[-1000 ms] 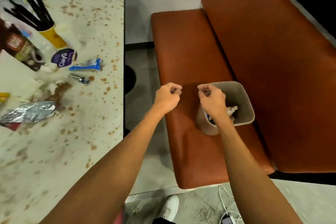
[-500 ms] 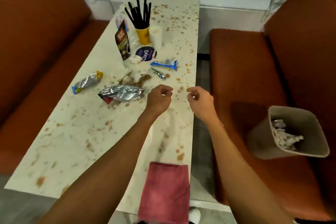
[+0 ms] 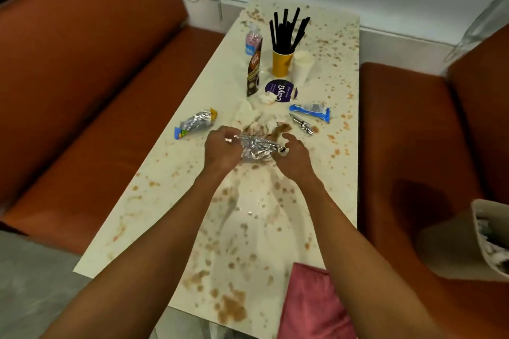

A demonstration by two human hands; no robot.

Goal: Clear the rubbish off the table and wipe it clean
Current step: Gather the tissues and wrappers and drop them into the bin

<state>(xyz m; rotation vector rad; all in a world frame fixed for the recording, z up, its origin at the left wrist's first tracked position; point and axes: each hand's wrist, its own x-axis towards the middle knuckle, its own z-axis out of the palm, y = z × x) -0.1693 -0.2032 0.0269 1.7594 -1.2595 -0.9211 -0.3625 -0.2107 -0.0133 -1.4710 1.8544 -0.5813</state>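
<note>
Foil wrapper point(image 3: 257, 148), silver and crumpled, held between both hands over the middle of table point(image 3: 170, 173). Gripped at its left end by left hand point(image 3: 220, 150), with fingers curled round the foil. Pinched at its right end near the thumb of right hand point(image 3: 293, 158), with the other fingers half curled above it. Cannot tell whether lifted or resting on the table top.

Just beyond both hands, almost at the knuckles: crumpled white tissues point(image 3: 246, 115) and brown spill point(image 3: 281, 129). Near left hand, on its left: second foil packet point(image 3: 196, 123) with yellow and blue ends, lying flat. Near right hand, a little beyond it: twisted foil piece point(image 3: 302, 124), and just behind that, blue wrapper point(image 3: 309, 112).

Farther beyond the hands: purple lid point(image 3: 281, 90) marked ClayG, brown sachet point(image 3: 254, 70) standing upright, yellow cup point(image 3: 281, 62) filled with black straws point(image 3: 286, 30), white cup point(image 3: 302, 66) just beside it on the right, and small bottle point(image 3: 252, 39) behind the sachet.

Brown stains point(image 3: 231, 308) on all sides of the hands, heaviest toward the near edge. Behind right hand, beside the right forearm: pink cloth point(image 3: 311, 305) hanging over the near edge. Well apart on the right of right hand: bin point(image 3: 451, 248) on orange bench point(image 3: 399, 132), partly out of view, with white scraps inside. Well apart on the left of left hand: another orange bench point(image 3: 82, 91).
</note>
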